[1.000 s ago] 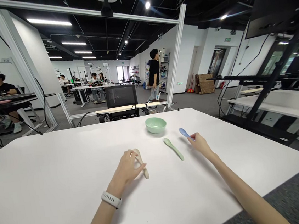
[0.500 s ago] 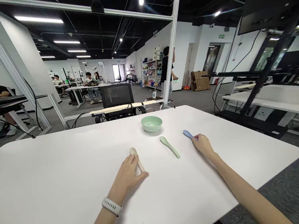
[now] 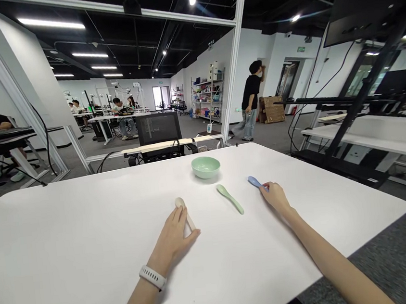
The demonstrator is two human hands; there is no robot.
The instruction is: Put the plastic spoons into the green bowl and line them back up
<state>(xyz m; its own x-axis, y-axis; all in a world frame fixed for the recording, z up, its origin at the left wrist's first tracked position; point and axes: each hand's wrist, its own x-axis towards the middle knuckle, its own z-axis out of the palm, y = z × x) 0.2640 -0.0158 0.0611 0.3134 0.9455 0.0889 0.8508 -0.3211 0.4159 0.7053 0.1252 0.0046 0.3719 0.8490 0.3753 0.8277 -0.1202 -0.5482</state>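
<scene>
Two spoons, cream between spread left fingers, blue seemingly pinched by right fingers.

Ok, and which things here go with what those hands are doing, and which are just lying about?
Part of the job:
left hand, on the cream spoon
right hand, on the blue spoon
green spoon
green bowl

Just lying about:
black chair
shelves
</scene>
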